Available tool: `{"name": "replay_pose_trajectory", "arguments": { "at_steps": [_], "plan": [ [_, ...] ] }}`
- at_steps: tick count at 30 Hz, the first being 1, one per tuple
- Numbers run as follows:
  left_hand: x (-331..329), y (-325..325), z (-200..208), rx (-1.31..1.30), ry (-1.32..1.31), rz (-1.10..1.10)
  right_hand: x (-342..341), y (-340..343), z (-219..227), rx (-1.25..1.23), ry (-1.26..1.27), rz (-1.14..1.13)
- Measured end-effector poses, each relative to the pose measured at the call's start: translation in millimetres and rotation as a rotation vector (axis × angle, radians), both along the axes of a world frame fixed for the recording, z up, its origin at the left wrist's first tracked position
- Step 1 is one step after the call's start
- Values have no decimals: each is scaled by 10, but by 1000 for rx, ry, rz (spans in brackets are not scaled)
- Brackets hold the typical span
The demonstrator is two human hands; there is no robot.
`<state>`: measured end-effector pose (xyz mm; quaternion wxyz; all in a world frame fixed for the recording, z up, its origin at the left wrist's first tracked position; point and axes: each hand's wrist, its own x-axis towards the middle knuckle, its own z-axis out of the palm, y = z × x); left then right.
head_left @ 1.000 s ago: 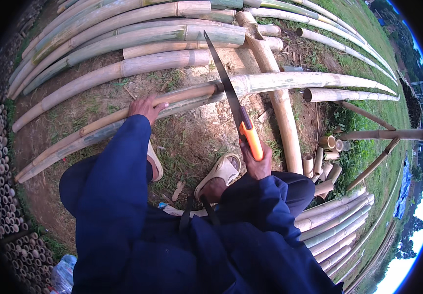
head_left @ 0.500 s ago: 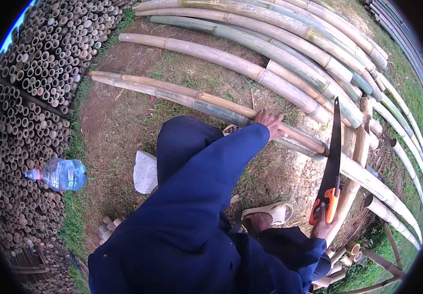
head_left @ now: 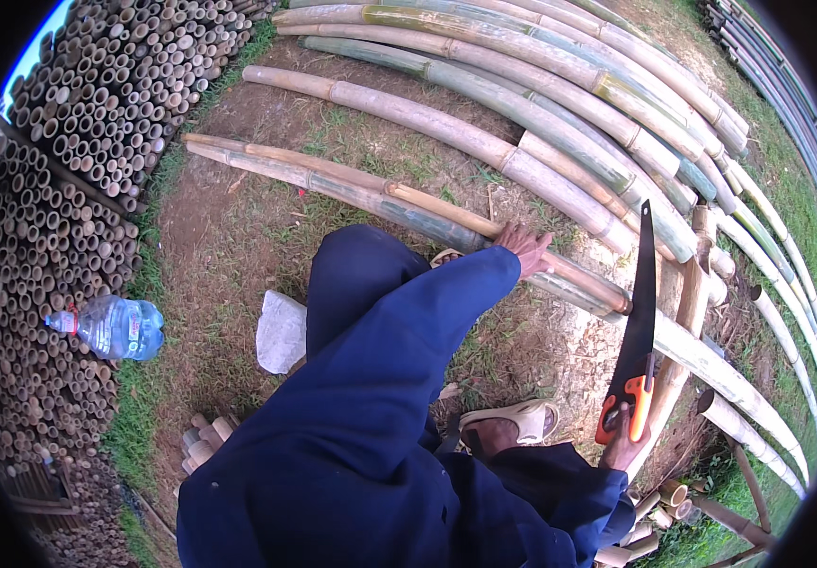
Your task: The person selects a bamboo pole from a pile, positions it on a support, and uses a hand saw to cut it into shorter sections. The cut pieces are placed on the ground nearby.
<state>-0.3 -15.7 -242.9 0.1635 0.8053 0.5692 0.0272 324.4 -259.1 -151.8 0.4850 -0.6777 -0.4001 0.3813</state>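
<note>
My right hand (head_left: pixel 624 443) is closed round the orange and black handle of a hand saw (head_left: pixel 642 284). Its dark blade points away from me and crosses a long pale bamboo pole (head_left: pixel 711 364), right beside the cut end of a thinner brown bamboo pole (head_left: pixel 584 276). The two poles lie side by side, running from far left to near right. My left hand (head_left: pixel 524 250) presses down with its fingers wrapped over the thinner pole. Where the blade meets the bamboo, I cannot tell whether its teeth are in a cut.
Several long bamboo poles (head_left: pixel 408 118) lie beyond my hands. A bamboo support (head_left: pixel 683 331) runs under the work. Stacked bamboo (head_left: pixel 49 246) fills the left side, near a plastic bottle (head_left: pixel 120 328). A pale block (head_left: pixel 281 331) sits by my leg; short offcuts (head_left: pixel 669 502) lie at lower right.
The whole view has shifted slightly. Both hands, the saw and the poles keep nearly the same places relative to one another.
</note>
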Motion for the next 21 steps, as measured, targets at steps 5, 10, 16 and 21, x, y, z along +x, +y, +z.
{"name": "replay_pose_trajectory", "arguments": {
  "at_steps": [5, 10, 16, 21],
  "plan": [
    [-12, 14, 15, 97, -9, -26, 109, -11, -71, -18, -34, 5],
    [-28, 72, 96, 42, 6, -56, 130, -8, -53, -18, -1, -55],
    [-138, 63, -34, 145, -15, -29, 309, -5, -231, -13, -35, -14],
    [-69, 21, -59, 100, 50, -66, 207, 10, -50, -22, -12, -8]
  ]
}}
